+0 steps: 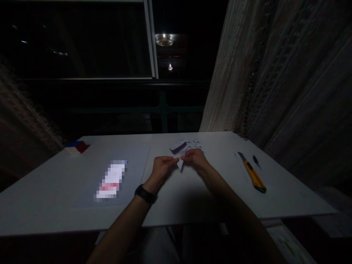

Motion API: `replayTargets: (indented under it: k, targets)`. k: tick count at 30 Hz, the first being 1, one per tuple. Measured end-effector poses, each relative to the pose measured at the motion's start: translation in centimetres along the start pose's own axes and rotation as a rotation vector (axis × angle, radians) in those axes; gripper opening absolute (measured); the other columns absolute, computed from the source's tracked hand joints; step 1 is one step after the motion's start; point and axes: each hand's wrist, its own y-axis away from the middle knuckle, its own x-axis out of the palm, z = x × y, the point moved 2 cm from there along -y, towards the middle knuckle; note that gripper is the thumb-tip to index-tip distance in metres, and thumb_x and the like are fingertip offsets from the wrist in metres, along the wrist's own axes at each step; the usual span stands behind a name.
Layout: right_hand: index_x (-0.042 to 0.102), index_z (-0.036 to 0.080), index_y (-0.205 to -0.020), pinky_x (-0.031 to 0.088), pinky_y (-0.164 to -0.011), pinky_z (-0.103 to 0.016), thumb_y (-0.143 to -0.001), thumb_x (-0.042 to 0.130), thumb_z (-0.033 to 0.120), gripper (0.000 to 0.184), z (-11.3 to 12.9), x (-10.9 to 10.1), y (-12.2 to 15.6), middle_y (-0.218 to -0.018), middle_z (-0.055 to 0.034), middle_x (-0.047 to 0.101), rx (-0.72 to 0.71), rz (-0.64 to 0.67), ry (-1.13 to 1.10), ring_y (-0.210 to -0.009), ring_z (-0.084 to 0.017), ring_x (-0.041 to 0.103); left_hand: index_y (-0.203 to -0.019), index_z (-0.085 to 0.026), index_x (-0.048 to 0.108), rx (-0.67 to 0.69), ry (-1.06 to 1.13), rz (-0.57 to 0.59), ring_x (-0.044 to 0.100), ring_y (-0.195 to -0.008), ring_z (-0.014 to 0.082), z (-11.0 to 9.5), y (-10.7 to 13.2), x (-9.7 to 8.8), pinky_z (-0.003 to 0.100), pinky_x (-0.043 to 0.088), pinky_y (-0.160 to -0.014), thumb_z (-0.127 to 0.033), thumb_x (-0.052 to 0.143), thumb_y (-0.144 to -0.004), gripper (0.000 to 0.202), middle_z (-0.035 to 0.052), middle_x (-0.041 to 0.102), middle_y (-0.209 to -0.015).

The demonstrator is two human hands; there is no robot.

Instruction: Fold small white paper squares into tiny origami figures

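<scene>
My left hand (162,167), with a dark band on its wrist, pinches a small piece of white paper (179,165) from the left. From the right, my right hand (196,158) grips the same piece between thumb and fingers. A pointed, triangular end of the paper hangs below the two thumbs; the rest is hidden by my fingers. Just beyond my hands lie a folded paper strip (178,147) and several cut paper pieces (195,142) with dark marks. All of this is dim, so the folds are hard to make out.
A yellow box cutter (251,172) lies at the right, beside a dark pen-like item (256,161). At the left, a lit phone (111,179), blurred, rests on a large pale sheet (137,161). A coloured cube (76,147) sits at the white table's (176,212) far left. Curtains (233,66) hang behind.
</scene>
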Motion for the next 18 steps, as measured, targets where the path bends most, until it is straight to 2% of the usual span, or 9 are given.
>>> replayTargets:
  k: [7,9,12,18]
  targets:
    - [0.049,0.015,-0.043,0.037,-0.046,-0.021,-0.039,0.078,0.027,0.031,-0.40,0.72,-0.12,-0.042,0.0045,0.051,0.054,-0.033,-0.159,-0.044,-0.008,0.046,-0.050,-0.011,0.064,0.016,-0.038,-0.025,0.042,-0.044,0.0080,0.12,-0.08,0.07,0.021,0.029,-0.043,-0.039,0.075,-0.050,0.030,0.0009,0.054,-0.047]
    - [0.046,0.016,-0.041,0.040,-0.049,-0.022,-0.038,0.078,0.024,0.033,-0.62,0.69,-0.26,-0.043,0.0041,0.051,0.071,-0.057,-0.202,-0.047,-0.009,0.049,-0.052,-0.011,0.066,0.013,-0.052,-0.027,0.042,-0.044,0.0083,0.21,-0.10,0.10,0.022,0.029,-0.043,-0.040,0.075,-0.049,0.031,0.0015,0.054,-0.047]
    - [0.047,0.015,-0.046,0.046,-0.055,-0.026,-0.040,0.077,0.023,0.031,-0.77,0.65,-0.34,-0.049,0.0026,0.055,0.130,-0.026,-0.269,-0.053,-0.011,0.054,-0.053,-0.011,0.066,0.017,-0.044,-0.029,0.044,-0.045,0.0095,0.17,-0.10,0.16,0.022,0.031,-0.044,-0.039,0.076,-0.047,0.030,0.0031,0.057,-0.050]
    - [0.045,0.016,-0.049,0.050,-0.062,-0.029,-0.047,0.070,0.012,0.025,-0.61,0.60,-0.29,-0.055,0.0022,0.056,0.160,-0.123,-0.372,-0.058,-0.011,0.056,-0.053,-0.011,0.067,0.002,-0.040,-0.047,0.046,-0.046,0.0098,0.03,0.00,0.34,0.023,0.033,-0.045,-0.036,0.077,-0.047,0.028,0.0039,0.059,-0.051]
